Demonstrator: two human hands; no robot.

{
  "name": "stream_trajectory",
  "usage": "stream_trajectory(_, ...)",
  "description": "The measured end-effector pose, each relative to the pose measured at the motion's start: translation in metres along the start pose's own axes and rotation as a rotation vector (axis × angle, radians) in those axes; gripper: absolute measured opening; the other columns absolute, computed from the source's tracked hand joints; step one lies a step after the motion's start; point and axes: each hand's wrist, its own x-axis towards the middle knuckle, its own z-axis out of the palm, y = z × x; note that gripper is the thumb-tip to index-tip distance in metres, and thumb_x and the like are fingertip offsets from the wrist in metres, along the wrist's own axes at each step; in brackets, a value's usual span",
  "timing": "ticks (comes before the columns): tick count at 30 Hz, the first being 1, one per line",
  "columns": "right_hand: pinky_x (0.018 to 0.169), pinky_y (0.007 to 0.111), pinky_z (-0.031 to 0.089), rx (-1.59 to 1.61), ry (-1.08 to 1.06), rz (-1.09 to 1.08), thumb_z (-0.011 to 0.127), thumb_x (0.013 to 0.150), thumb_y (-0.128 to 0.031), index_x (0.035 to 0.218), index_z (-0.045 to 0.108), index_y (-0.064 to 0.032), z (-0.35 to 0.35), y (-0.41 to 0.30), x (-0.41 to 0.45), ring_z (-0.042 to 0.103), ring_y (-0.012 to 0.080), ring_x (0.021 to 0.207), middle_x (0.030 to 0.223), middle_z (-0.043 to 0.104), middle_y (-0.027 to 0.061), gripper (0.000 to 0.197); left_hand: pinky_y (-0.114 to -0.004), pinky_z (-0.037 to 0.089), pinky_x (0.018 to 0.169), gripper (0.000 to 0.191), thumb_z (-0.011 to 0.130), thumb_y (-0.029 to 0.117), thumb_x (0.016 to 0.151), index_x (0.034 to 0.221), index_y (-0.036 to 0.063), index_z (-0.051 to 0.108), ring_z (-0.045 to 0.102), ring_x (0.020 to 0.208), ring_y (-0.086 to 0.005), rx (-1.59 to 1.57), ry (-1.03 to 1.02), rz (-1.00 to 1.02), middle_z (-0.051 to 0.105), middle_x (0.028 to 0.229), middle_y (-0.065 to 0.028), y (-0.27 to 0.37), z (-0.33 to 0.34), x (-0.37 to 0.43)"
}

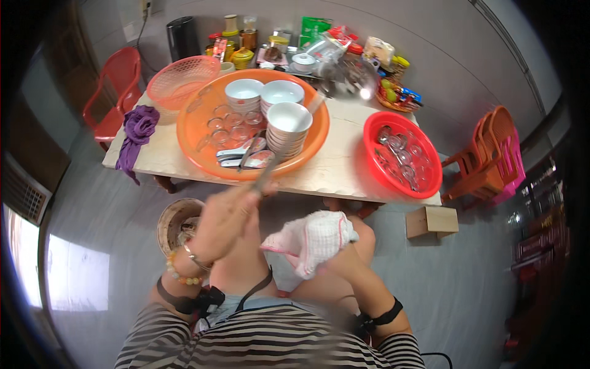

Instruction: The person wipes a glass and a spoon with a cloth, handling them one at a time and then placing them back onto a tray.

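My left hand (226, 223) grips the handle of a long, motion-blurred utensil (272, 168), whose kind I cannot tell. It slants up across the front of a large orange plastic basin (193, 154). In the basin stand stacks of white bowls (289, 117), small clear glass cups (233, 121) and patterned soup spoons (251, 160). Over my lap, my right hand (339, 260) holds a bunched white cloth with red lines (313, 237), which hides its fingertips. A red plastic basin (368, 159) with clear glassware and other pieces sits on the table's right part.
The pale stone-topped table (343, 138) holds a pink colander (184, 83), a purple cloth (138, 124), and jars and packets along the back. A bucket (166, 230) stands below at left, a cardboard box (431, 221) at right. Plastic chairs (484, 157) flank the table.
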Motion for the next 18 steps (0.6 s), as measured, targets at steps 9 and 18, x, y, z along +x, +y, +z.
stream_trajectory(9, 0.072, 0.036, 0.049, 0.178, 0.078, 0.180, 0.057, 0.082, -0.007, 0.115, 0.060, -0.0033, -0.010, -0.010, 0.009, 0.060, 0.0242, 0.087, 0.103, 0.061, 0.0133, 0.033, -0.042, 0.046, 0.059, 0.032, 0.048, 0.023, 0.096, 0.113, 0.0017, 0.065, 0.056, 0.061, -0.0398, 0.767, 0.399, -0.009, 0.058, 0.065, -0.0222, -0.016, -0.090, -0.003)
stream_trajectory(18, 0.041, 0.024, 0.041, 0.550, -0.047, 0.590, 0.059, 0.088, -0.011, 0.104, 0.064, -0.0038, -0.010, -0.022, 0.016, 0.054, 0.0068, 0.052, 0.079, 0.062, 0.0033, 0.019, -0.050, 0.050, 0.068, 0.030, 0.047, 0.023, 0.095, 0.115, 0.0047, 0.061, 0.064, 0.073, -0.0410, 1.064, 0.332, -0.062, 0.064, 0.076, -0.0231, -0.036, -0.056, 0.030)
